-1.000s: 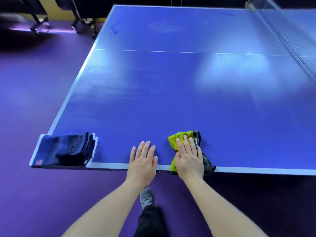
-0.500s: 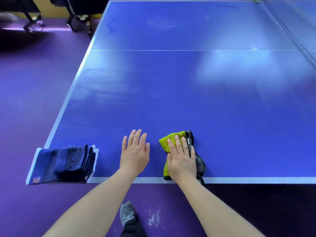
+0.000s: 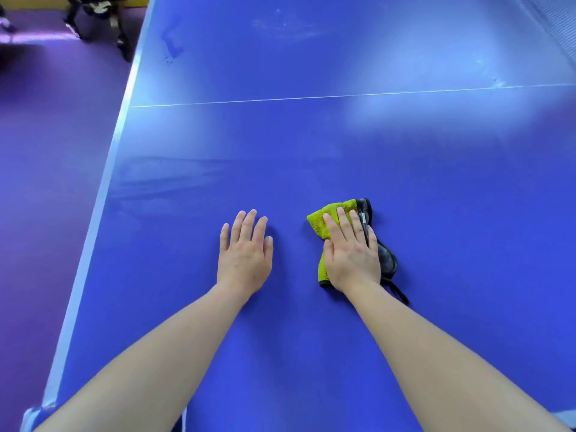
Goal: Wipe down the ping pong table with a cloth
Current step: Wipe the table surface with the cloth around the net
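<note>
Two flat hands press the ping pong table: left hand bare, fingers straight; right hand, fingers straight, pinning the yellow-and-grey cloth.

The left forearm and right forearm stretched forward side by side, bare and a little apart. The left grip lay palm down with straight, slightly spread fingers. The right grip lay palm down too, fingers straight and close together.
</note>
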`<state>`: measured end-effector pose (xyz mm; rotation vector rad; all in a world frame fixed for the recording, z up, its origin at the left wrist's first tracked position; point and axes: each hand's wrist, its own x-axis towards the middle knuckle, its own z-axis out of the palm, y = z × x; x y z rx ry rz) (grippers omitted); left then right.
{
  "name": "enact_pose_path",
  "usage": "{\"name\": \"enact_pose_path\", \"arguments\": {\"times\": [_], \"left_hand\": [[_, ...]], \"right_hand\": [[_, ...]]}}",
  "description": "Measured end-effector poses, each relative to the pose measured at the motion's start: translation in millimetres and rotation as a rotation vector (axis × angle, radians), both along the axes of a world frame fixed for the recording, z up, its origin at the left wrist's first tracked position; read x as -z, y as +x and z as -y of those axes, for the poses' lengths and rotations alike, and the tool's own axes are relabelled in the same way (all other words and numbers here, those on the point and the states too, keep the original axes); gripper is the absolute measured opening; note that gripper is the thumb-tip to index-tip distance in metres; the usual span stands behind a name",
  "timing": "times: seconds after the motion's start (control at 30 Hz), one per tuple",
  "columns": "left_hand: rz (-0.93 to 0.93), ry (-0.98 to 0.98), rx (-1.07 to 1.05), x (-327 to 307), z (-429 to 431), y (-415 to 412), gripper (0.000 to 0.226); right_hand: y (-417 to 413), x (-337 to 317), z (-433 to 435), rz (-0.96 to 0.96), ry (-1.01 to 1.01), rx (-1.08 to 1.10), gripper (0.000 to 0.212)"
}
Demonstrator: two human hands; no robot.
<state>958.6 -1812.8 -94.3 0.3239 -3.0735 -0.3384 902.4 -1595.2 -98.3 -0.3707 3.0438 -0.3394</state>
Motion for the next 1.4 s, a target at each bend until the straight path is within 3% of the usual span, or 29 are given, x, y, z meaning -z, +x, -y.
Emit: {"name": "enact_pose_path", "arguments": {"times": [0.2, 0.83, 1.17, 1.4], "left_hand": [[0.044, -0.018, -0.015, 6, 26, -53, 0.060], [0.057, -0.098, -0.006, 6, 23, -56, 0.052], [0.052, -0.088, -0.001, 6, 23, -59, 0.050], [0.074, -0.073, 0.001, 7, 26, -58, 0.051]], "right_hand": [[-69, 0, 21, 0.001, 0.018, 0.046, 0.056], [-290, -8, 83, 0.067, 0.014, -0.006, 0.056], [-335, -6, 129, 0.056, 0.007, 0.068, 0.055], [-320, -4, 168, 0.059, -0.009, -0.046, 0.055]]}}
